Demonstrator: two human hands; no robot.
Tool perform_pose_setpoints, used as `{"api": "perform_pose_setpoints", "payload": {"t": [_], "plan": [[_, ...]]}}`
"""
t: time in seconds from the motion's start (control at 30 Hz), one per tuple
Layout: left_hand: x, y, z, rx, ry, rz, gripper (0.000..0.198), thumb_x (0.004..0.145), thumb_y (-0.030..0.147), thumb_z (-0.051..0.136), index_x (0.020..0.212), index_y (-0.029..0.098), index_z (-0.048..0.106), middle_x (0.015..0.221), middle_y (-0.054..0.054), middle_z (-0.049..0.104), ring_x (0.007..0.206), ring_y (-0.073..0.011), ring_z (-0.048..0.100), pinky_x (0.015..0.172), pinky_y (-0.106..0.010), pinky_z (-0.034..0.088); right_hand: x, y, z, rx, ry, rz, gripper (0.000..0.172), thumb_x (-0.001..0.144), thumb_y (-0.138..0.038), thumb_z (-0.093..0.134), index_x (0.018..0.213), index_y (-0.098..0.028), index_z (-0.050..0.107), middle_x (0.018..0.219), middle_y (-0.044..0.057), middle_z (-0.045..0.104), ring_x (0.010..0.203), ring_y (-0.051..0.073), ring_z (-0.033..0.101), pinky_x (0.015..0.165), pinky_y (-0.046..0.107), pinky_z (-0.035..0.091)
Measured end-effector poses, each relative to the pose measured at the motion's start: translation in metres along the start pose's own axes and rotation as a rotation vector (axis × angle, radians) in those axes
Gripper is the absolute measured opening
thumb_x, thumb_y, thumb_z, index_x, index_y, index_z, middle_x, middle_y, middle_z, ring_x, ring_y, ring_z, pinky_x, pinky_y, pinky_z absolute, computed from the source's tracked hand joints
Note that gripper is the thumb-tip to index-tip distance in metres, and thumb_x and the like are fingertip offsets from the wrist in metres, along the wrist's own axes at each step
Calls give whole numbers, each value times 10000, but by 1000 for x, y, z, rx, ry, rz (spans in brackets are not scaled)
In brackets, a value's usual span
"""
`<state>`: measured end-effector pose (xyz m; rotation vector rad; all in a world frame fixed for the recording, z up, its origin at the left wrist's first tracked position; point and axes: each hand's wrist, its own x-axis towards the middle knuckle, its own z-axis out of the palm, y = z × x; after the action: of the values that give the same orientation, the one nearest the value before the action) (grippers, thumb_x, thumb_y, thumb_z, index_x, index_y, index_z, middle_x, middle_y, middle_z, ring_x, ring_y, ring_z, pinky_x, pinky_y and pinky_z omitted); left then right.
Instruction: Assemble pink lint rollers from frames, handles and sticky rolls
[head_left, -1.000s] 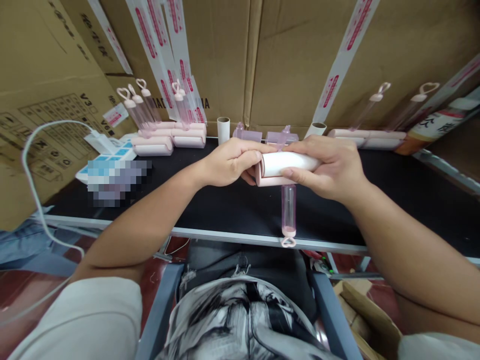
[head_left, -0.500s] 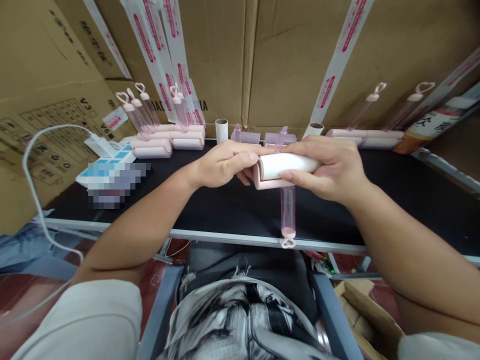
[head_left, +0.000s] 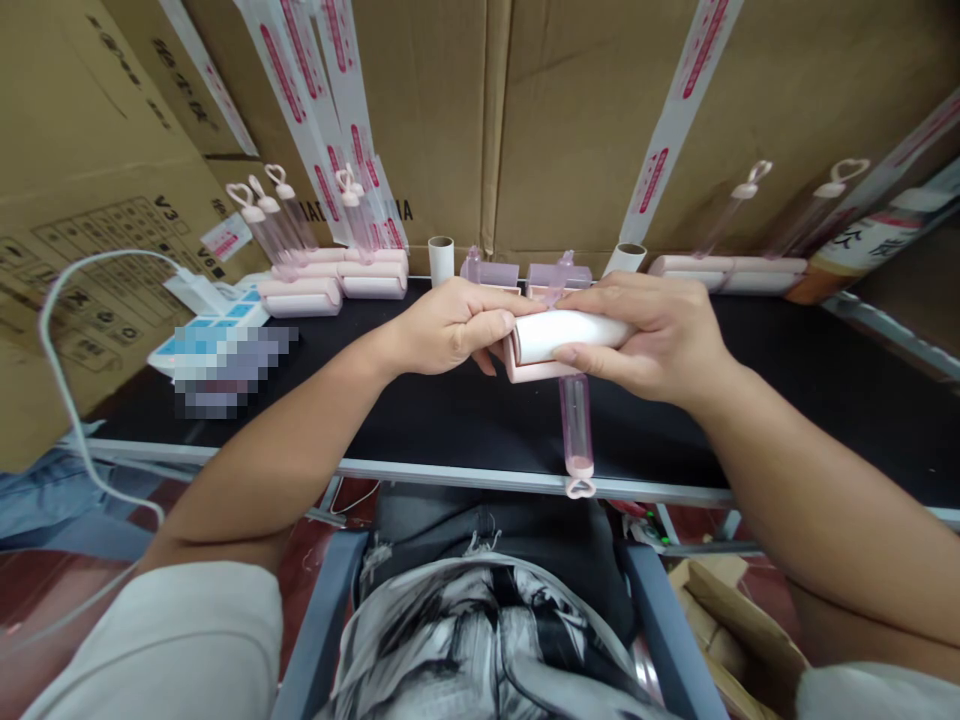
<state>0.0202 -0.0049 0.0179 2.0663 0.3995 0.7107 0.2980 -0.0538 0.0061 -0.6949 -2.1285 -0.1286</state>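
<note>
Both hands hold one pink lint roller (head_left: 559,340) above the black table (head_left: 450,420). Its white paper roll lies sideways in a pink cover, and its clear pink handle (head_left: 576,425) with a heart-shaped end points down toward me. My left hand (head_left: 450,325) is closed on the roller's left end, thumb and fingers pinching it. My right hand (head_left: 656,335) wraps over the roll's right part, fingers curled around it.
Finished pink rollers (head_left: 315,270) stand at the back left and more rollers (head_left: 731,265) at the back right, against cardboard boxes (head_left: 585,120). Two cardboard tubes (head_left: 441,258) and purple covers (head_left: 495,272) lie behind my hands. A white cable (head_left: 67,330) and blue-white packets (head_left: 225,320) are left.
The roller and both hands have barely shifted; my left fingers have tightened slightly on the roller's end.
</note>
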Motion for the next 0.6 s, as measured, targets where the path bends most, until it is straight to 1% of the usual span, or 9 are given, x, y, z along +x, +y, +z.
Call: {"api": "perform_pose_setpoints", "payload": {"t": [0.1,0.2,0.3,0.4,0.5,0.6], "plan": [[1,1,-3,84,-40,77,566,1062,641,640,1294,166,843,1159,-107,861,792,-162,828,594,-179,624,0,2,1,16,-36,11,315,964,-527,844,1186,-305,865,948,57,817,770,252,736,691,402,572],[-1,6,-6,212,-61,141,508,1080,589,629,1295,179,838,1092,-91,866,795,-150,824,617,-167,610,0,4,3,47,-31,13,311,943,-549,858,1146,-313,871,912,44,814,735,241,724,675,390,557],[-3,12,-9,348,-54,163,416,1081,498,646,1297,195,832,1039,-78,869,781,-140,812,649,-172,605,1,5,5,80,-13,-3,312,931,-540,874,1109,-284,869,878,44,810,698,227,703,639,374,525],[-6,15,-11,432,-35,183,353,1072,419,647,1287,208,833,996,-61,866,748,-132,793,673,-185,605,1,4,5,96,-9,-31,327,930,-522,886,1098,-243,864,863,50,804,685,210,691,624,357,510],[-5,14,-10,424,-6,188,331,1047,403,674,1250,201,841,979,-55,863,738,-129,783,708,-199,618,1,2,3,104,11,-43,333,924,-529,890,1104,-250,866,871,52,806,687,212,694,630,362,534],[-3,11,-6,289,40,111,352,1041,441,686,1215,178,843,1025,-70,865,763,-142,798,693,-209,634,1,1,1,82,2,11,333,929,-557,871,1146,-304,874,939,68,832,744,258,734,674,417,587]]}}
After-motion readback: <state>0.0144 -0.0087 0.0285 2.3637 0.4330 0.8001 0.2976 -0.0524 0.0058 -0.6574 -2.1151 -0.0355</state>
